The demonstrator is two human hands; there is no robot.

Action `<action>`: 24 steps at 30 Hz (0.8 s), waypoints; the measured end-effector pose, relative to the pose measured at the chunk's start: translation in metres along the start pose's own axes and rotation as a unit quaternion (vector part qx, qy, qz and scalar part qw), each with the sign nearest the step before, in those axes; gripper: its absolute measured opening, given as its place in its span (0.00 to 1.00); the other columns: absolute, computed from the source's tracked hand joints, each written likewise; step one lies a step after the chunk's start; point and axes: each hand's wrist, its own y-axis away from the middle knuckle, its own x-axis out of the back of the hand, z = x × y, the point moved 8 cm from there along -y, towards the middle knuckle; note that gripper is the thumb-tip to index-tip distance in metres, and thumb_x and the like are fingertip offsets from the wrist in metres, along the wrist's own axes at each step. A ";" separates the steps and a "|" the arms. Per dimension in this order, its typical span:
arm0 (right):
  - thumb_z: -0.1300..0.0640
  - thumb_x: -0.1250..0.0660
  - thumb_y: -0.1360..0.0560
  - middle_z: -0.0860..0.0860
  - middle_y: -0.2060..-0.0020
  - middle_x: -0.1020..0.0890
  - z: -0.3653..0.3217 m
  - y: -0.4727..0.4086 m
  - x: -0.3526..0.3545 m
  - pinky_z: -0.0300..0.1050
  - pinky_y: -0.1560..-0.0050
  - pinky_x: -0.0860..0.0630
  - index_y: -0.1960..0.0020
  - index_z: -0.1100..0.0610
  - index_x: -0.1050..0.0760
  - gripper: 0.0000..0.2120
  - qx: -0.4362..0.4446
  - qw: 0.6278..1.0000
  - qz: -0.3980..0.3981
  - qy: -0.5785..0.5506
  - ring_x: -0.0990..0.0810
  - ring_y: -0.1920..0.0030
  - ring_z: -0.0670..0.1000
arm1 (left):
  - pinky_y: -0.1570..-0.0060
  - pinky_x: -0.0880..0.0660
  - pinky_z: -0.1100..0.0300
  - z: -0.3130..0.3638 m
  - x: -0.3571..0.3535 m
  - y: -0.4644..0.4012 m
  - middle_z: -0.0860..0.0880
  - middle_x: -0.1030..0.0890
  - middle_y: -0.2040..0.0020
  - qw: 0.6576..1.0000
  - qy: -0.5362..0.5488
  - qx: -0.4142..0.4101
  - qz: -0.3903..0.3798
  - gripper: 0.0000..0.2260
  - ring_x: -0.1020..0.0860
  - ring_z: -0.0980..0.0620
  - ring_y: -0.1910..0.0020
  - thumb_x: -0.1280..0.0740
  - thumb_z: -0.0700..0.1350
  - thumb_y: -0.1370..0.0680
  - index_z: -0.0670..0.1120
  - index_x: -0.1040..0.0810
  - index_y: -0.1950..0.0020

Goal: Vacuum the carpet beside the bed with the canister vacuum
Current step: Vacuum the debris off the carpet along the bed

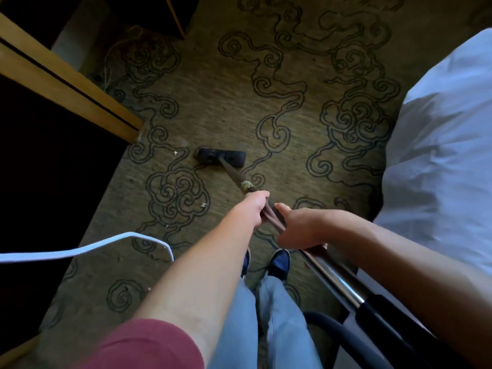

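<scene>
Head view shows us holding the long shiny metal vacuum tube (314, 259) with both hands. Our left hand (257, 209) curls tight around the tube, farther down it. Our right hand (298, 230) wraps around the tube too, just behind the left one. The black flat vacuum head (221, 156) sits on the tan carpet with dark swirly cloud lines (292, 115), out in front of our blue shoes (278, 262). The white bed sheet (439, 155) is on the right. A brown wooden cabinet (66, 83) stands on the left. A white cord (87, 247) hangs over the carpet near our left arm. The dark vacuum hose (327, 328) bends low by our legs.
</scene>
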 end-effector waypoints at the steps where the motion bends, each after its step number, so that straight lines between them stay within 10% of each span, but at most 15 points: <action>1: 0.51 0.36 0.29 0.58 0.41 0.23 0.000 0.005 -0.012 0.48 0.49 0.20 0.21 0.54 0.55 0.43 -0.003 1.000 0.006 -0.001 0.21 0.46 0.57 | 0.38 0.24 0.45 -0.013 0.003 0.004 0.41 0.23 0.46 1.000 -0.013 -0.004 0.003 0.07 0.23 0.45 0.48 0.37 0.45 0.17 0.42 0.28 0.43; 7: 0.49 0.35 0.30 0.57 0.42 0.22 -0.014 0.032 -0.098 0.50 0.45 0.21 0.21 0.51 0.54 0.44 -0.030 0.998 0.017 -0.060 0.21 0.46 0.57 | 0.60 0.23 0.51 -0.084 0.032 0.022 0.43 0.24 0.59 0.997 -0.072 0.005 -0.005 0.08 0.24 0.45 0.62 0.36 0.43 0.17 0.42 0.28 0.54; 13: 0.51 0.37 0.26 0.56 0.41 0.22 -0.057 0.082 -0.177 0.47 0.44 0.25 0.22 0.56 0.50 0.37 -0.056 0.998 0.013 -0.033 0.22 0.45 0.56 | 0.47 0.27 0.52 -0.167 0.068 0.048 0.40 0.25 0.53 0.995 -0.061 0.047 -0.059 0.08 0.26 0.46 0.63 0.38 0.45 0.16 0.40 0.31 0.48; 18: 0.50 0.36 0.23 0.56 0.36 0.25 -0.070 0.123 -0.243 0.46 0.44 0.29 0.21 0.57 0.54 0.39 -0.086 0.996 0.015 -0.014 0.24 0.38 0.57 | 0.66 0.28 0.54 -0.242 0.082 0.091 0.40 0.26 0.55 0.989 -0.073 0.096 -0.087 0.09 0.26 0.45 0.64 0.40 0.46 0.15 0.39 0.31 0.48; 24: 0.52 0.38 0.23 0.58 0.31 0.28 -0.070 0.153 -0.327 0.46 0.39 0.30 0.21 0.57 0.62 0.42 -0.102 0.993 0.008 -0.067 0.26 0.35 0.57 | 0.60 0.26 0.57 -0.320 0.103 0.115 0.41 0.23 0.51 0.990 -0.131 0.045 -0.021 0.08 0.23 0.45 0.62 0.35 0.42 0.22 0.40 0.27 0.45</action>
